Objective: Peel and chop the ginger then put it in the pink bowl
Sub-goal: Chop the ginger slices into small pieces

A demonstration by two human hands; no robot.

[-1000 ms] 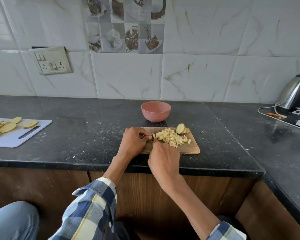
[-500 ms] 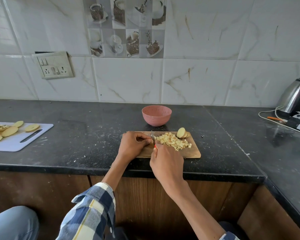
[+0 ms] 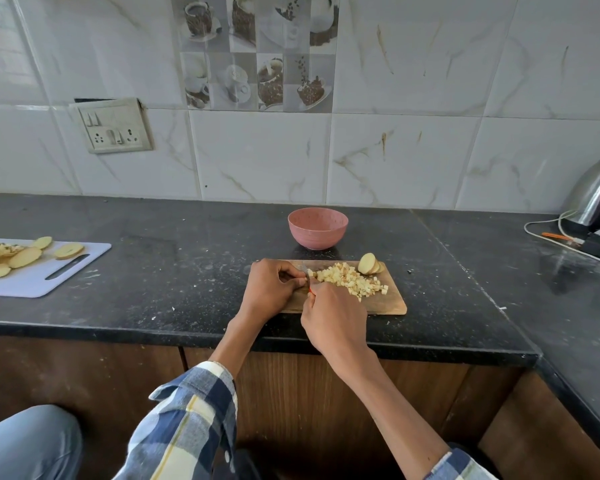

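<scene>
Wooden board [image 3: 392,304] carries the diced ginger [image 3: 350,280], heaped just right of the fingers. Right hand [image 3: 335,323] grips the knife [image 3: 306,271]; since a second ago its blade has risen between cuts. Left hand [image 3: 269,289] pinches the remaining piece. Pink bowl [image 3: 317,228] waits beyond, so chopping continues.

Two hands, left hand [image 3: 269,289], right hand [image 3: 335,320], one knife [image 3: 306,273] between their fingers, two cutting boards [image 3: 392,304] [image 3: 32,284], one pink bowl [image 3: 317,228] beyond the fingertips, one kettle [image 3: 596,195], one pile of diced ginger [image 3: 352,280]
</scene>
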